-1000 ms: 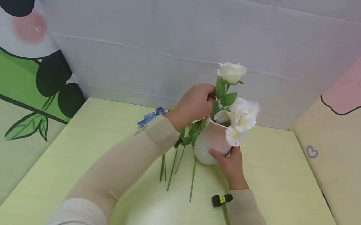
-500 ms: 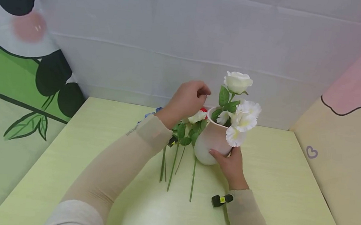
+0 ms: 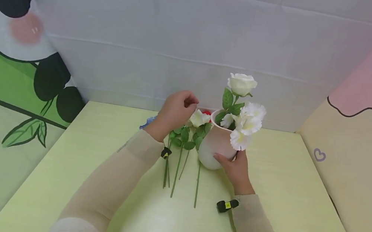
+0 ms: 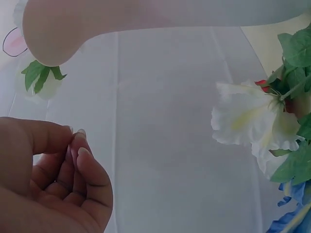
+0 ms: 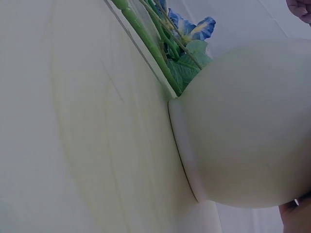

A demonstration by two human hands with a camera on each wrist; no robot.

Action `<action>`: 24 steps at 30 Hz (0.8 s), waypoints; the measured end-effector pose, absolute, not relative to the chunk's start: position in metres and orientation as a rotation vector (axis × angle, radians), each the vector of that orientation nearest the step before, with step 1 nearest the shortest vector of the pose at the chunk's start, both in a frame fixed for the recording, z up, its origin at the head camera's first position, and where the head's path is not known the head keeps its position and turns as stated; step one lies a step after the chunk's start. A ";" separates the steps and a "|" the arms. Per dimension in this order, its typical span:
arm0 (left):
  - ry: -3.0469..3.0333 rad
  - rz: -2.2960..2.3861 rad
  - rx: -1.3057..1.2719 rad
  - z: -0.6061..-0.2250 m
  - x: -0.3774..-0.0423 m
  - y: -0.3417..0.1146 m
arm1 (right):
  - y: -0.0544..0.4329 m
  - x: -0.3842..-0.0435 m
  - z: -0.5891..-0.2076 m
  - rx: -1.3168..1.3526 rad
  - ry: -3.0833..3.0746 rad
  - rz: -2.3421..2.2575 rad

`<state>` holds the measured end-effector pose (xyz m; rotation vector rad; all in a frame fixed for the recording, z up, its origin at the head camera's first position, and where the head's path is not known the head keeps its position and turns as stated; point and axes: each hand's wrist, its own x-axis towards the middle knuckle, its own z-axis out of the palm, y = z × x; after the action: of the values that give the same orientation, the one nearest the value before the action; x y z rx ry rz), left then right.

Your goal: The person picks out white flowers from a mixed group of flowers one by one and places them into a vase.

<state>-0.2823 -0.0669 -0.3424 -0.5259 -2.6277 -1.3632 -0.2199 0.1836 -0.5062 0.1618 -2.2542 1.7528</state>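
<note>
My right hand (image 3: 237,172) grips the side of a pale round vase (image 3: 214,146), thumb in front, other fingers hidden behind it. In the vase stand a white rose (image 3: 241,84) with green leaves and a frilly white bloom (image 3: 250,123) that leans over the rim on the right. My left hand (image 3: 175,109) is held left of the vase, above the lying flowers. In the left wrist view its fingers (image 4: 95,174) are loosely curled, fingertips meeting the thumb, with nothing between them. The right wrist view shows the vase's base down on the tabletop.
Left of the vase lie several loose flowers: a white one (image 3: 200,119), a red one (image 3: 207,113) and a blue one (image 3: 147,122) partly behind my left forearm. Their green stems (image 3: 177,173) point towards me on the table (image 3: 149,217). A pale wall sheet (image 3: 166,35) closes off the back.
My left hand has let go of the white rose and moved left, away from the vase. The rose now sits lower in the vase. My right hand keeps its grip.
</note>
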 end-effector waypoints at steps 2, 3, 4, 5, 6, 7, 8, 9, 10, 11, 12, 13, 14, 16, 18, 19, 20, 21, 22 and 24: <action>-2.622 -1.362 -0.508 -0.347 -0.281 -0.073 | 0.183 -0.220 -0.506 0.159 -2.258 1.750; -2.619 -1.359 -0.500 -0.350 -0.279 -0.076 | 0.183 -0.220 -0.506 0.158 -2.257 1.750; -2.616 -1.360 -0.496 -0.352 -0.278 -0.079 | 0.183 -0.220 -0.506 0.158 -2.257 1.748; -2.607 -1.363 -0.494 -0.356 -0.276 -0.081 | 0.183 -0.220 -0.506 0.158 -2.256 1.748; -2.595 -1.373 -0.492 -0.359 -0.274 -0.083 | 0.183 -0.220 -0.506 0.158 -2.256 1.749; -2.583 -1.384 -0.487 -0.362 -0.272 -0.085 | 0.183 -0.220 -0.506 0.156 -2.257 1.751; -2.568 -1.396 -0.480 -0.366 -0.269 -0.087 | 0.183 -0.220 -0.506 0.152 -2.261 1.752; -2.556 -1.404 -0.473 -0.369 -0.266 -0.089 | 0.183 -0.220 -0.506 0.147 -2.264 1.754; -2.543 -1.417 -0.468 -0.373 -0.264 -0.090 | 0.184 -0.220 -0.506 0.140 -2.271 1.753; -2.533 -1.421 -0.463 -0.377 -0.263 -0.091 | 0.184 -0.220 -0.506 0.133 -2.276 1.752; -2.528 -1.421 -0.456 -0.381 -0.262 -0.092 | 0.185 -0.220 -0.506 0.128 -2.281 1.751; -2.527 -1.412 -0.447 -0.385 -0.261 -0.094 | 0.185 -0.220 -0.506 0.127 -2.282 1.748; -2.528 -1.406 -0.437 -0.388 -0.261 -0.095 | 0.186 -0.220 -0.506 0.125 -2.280 1.744; -2.530 -1.407 -0.417 -0.397 -0.263 -0.097 | 0.186 -0.220 -0.506 0.125 -2.268 1.741; -2.531 -1.411 -0.390 -0.405 -0.263 -0.100 | 0.186 -0.220 -0.506 0.127 -2.260 1.741; -2.526 -1.420 -0.367 -0.410 -0.262 -0.102 | 0.186 -0.220 -0.506 0.123 -2.262 1.743; -2.520 -1.433 -0.345 -0.415 -0.261 -0.103 | 0.186 -0.220 -0.506 0.115 -2.267 1.747; -2.514 -1.439 -0.323 -0.421 -0.259 -0.105 | 0.185 -0.220 -0.506 0.109 -2.275 1.752; -2.507 -1.443 -0.301 -0.426 -0.258 -0.107 | 0.185 -0.219 -0.506 0.103 -2.282 1.754; -2.498 -1.450 -0.265 -0.436 -0.254 -0.109 | 0.185 -0.219 -0.506 0.094 -2.295 1.754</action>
<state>-0.2538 -0.1090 -0.4361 -0.2654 -2.4976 -1.4500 -0.2193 0.1848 -0.5056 0.0944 -2.2949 1.7544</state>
